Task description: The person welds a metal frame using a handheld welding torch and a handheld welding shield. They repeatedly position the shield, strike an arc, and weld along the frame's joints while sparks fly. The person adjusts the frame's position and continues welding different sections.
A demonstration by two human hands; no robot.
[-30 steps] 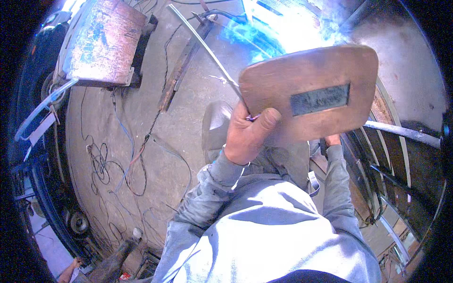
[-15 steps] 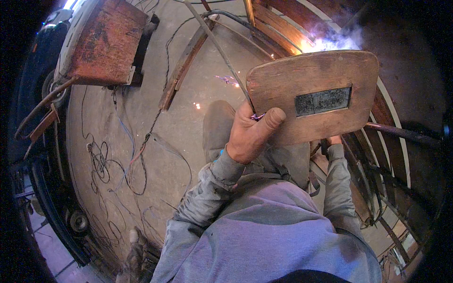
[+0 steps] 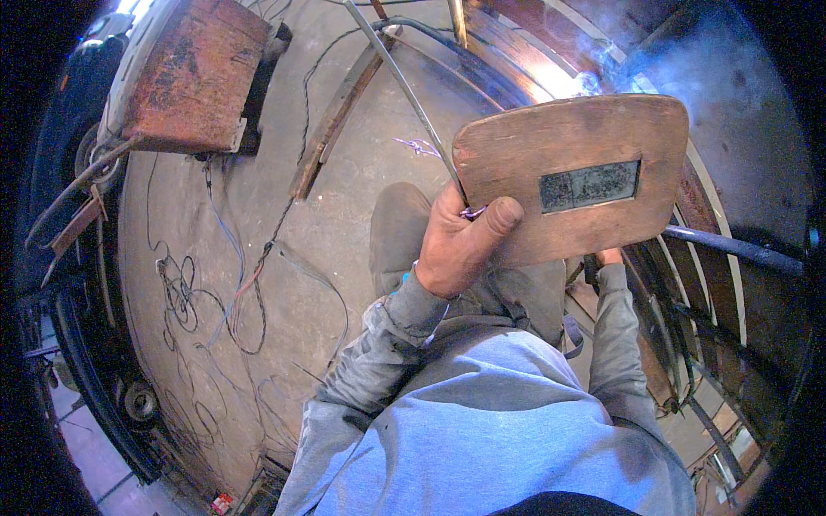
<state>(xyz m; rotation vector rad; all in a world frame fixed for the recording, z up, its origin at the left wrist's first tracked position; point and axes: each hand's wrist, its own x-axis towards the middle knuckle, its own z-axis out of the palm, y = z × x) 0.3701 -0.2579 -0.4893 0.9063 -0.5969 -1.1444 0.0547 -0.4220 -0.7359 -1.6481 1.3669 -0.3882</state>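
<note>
My left hand [image 3: 465,241] is closed around the edge of a wooden welding shield [image 3: 499,155], its thumb lying on the near face. A dark rectangular glass window [image 3: 590,187] is set in the board. From beside that hand a thin metal rod [image 3: 400,82] slants up and away to the left; whether the fingers hold it too, I cannot tell. Just below the shield's lower right edge, part of my right hand [image 3: 609,256] shows next to a dark object; its fingers are hidden. Beyond the shield's top edge a bright glow [image 3: 555,79] lights curved metal bars.
Bluish smoke [image 3: 680,77] drifts at the upper right. A rusty reddish metal box [image 3: 194,77] stands upper left. Tangled cables [image 3: 185,292] lie on the concrete floor, with a long narrow bar [image 3: 340,125] further off. Curved metal strips [image 3: 701,275] run along the right, crossed by a pipe [image 3: 731,245].
The orange glow and sparks have faded to a smaller whitish light, and the smoke has spread right. A dark boot-like shape at lower left has gone from view. Shield and hands have hardly moved.
</note>
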